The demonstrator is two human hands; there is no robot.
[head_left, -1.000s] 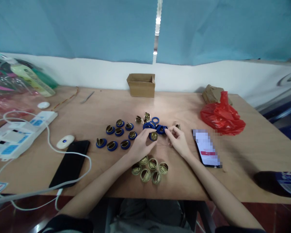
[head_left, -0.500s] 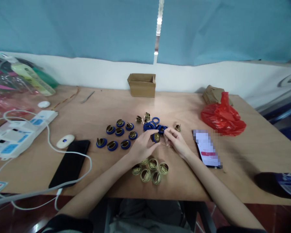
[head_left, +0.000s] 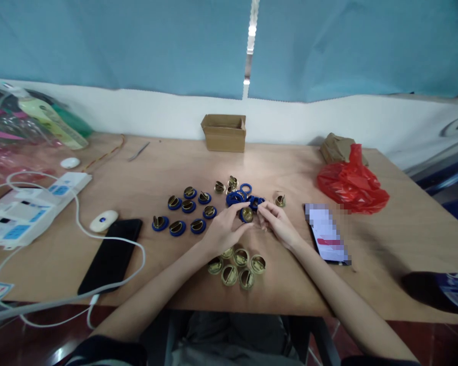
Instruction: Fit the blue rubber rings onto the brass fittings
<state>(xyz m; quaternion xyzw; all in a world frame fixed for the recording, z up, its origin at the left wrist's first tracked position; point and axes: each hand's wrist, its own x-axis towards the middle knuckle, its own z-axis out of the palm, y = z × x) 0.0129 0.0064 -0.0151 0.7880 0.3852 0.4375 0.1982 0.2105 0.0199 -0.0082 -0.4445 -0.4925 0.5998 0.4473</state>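
Note:
My left hand (head_left: 223,231) pinches a brass cap with a blue ring (head_left: 246,214) just above the wooden table (head_left: 145,168). My right hand (head_left: 278,224) is closed beside it, fingertips touching the same piece. Behind the hands lies a pile of loose blue rings (head_left: 238,196) with a few brass caps. To the left sit several brass caps fitted with blue rings (head_left: 183,213). Under my wrists lies a cluster of plain brass caps (head_left: 238,264).
A black phone (head_left: 110,254) on a white cable lies at the left, with a white power strip (head_left: 30,208). A lit phone (head_left: 326,234) lies right of my hand. A small cardboard box (head_left: 224,133) stands at the back, a red plastic bag (head_left: 351,183) at the right.
My right hand has drawn closer to the left hand and now touches the ringed cap. The cap has barely shifted.

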